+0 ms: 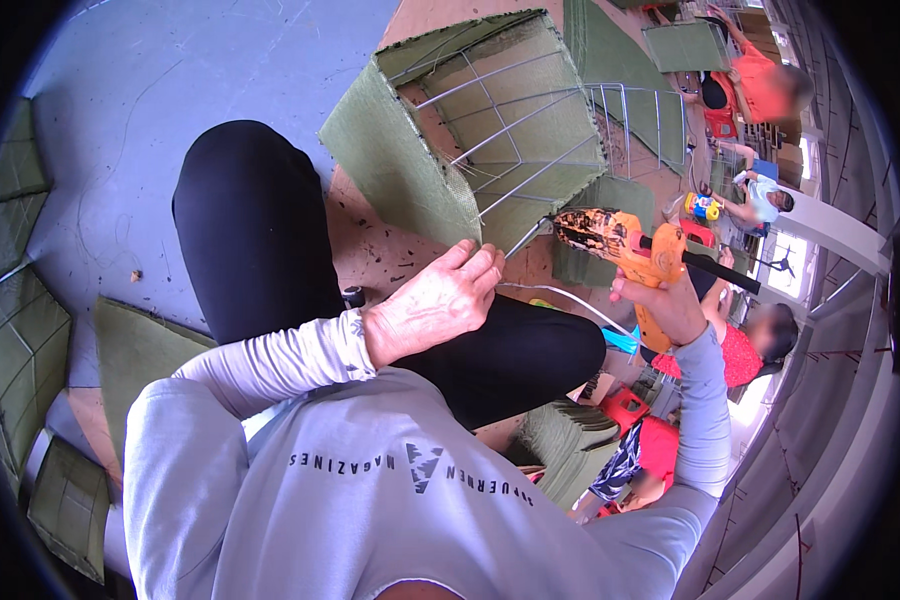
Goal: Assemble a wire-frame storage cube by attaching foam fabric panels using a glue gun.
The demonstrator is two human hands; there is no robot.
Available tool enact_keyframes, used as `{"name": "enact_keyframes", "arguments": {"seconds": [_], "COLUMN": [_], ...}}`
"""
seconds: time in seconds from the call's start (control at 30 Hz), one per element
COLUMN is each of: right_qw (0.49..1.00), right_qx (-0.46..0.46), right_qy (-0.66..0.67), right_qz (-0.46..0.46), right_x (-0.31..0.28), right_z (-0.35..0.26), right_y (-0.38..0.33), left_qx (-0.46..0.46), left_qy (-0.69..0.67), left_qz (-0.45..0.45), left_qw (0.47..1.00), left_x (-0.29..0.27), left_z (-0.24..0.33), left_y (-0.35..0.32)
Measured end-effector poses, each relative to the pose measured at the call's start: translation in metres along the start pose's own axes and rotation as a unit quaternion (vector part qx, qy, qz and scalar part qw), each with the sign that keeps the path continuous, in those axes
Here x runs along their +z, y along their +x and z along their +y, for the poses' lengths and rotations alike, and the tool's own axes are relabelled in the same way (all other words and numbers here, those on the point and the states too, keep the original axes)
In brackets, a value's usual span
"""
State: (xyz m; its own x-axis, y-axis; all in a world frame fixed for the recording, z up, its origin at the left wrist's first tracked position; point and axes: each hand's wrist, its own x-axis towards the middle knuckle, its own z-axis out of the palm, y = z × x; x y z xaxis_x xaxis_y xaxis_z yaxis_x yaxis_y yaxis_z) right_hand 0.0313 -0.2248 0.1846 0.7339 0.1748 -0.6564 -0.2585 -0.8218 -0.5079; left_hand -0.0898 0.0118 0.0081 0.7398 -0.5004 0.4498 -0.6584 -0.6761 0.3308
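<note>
An orange glue gun [610, 232], blotched with black, is gripped in my right hand [678, 308]. A black glue stick [722, 272] juts from its back, and its metal nozzle points toward the near corner of a green woven box [390, 150]. The box lies tilted on its side, its open mouth showing a wire frame [515, 130] inside. My left hand [432, 305] has its fingers closed on the box's lower corner, just left of the nozzle. A white cord [570, 295] runs below the gun.
Similar green wire-framed panels [20, 370] line the left side, and a flat green sheet [145, 365] lies beside my knee. Stacked green pieces [560, 445] sit at lower right. Several people work at the right, among them one in an orange shirt [770, 85].
</note>
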Motion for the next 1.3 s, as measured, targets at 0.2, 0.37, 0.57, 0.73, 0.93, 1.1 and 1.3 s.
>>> {"name": "enact_keyframes", "arguments": {"seconds": [0.2, 0.37, 0.57, 0.73, 0.93, 1.1, 1.3], "right_qw": [1.000, 1.000, 0.999, 1.000, 0.997, 0.997, 0.992], "right_qx": [0.001, -0.001, 0.022, 0.013, 0.015, 0.022, 0.023], "right_qy": [0.015, 0.002, 0.025, 0.013, 0.063, 0.074, 0.126], "right_qz": [-0.010, 0.015, -0.011, -0.003, 0.030, -0.018, -0.016], "right_x": [0.003, 0.004, 0.013, 0.017, 0.019, 0.019, 0.024], "right_z": [-0.001, 0.007, 0.009, 0.017, 0.019, 0.023, 0.028], "right_y": [-0.005, -0.008, -0.016, -0.020, -0.021, -0.024, -0.025], "left_qx": [0.048, 0.110, 0.174, 0.174, 0.175, 0.163, 0.167], "left_qy": [0.042, 0.065, 0.055, 0.025, 0.015, -0.018, -0.034], "left_qz": [-0.047, -0.085, -0.093, -0.109, -0.086, -0.070, -0.046], "left_qw": [0.997, 0.988, 0.979, 0.978, 0.981, 0.984, 0.984], "left_x": [-0.019, -0.022, -0.026, -0.022, -0.020, -0.013, -0.011], "left_z": [-0.008, -0.020, -0.036, -0.037, -0.038, -0.038, -0.039], "left_y": [0.000, 0.004, 0.009, 0.006, 0.005, 0.004, 0.004]}}
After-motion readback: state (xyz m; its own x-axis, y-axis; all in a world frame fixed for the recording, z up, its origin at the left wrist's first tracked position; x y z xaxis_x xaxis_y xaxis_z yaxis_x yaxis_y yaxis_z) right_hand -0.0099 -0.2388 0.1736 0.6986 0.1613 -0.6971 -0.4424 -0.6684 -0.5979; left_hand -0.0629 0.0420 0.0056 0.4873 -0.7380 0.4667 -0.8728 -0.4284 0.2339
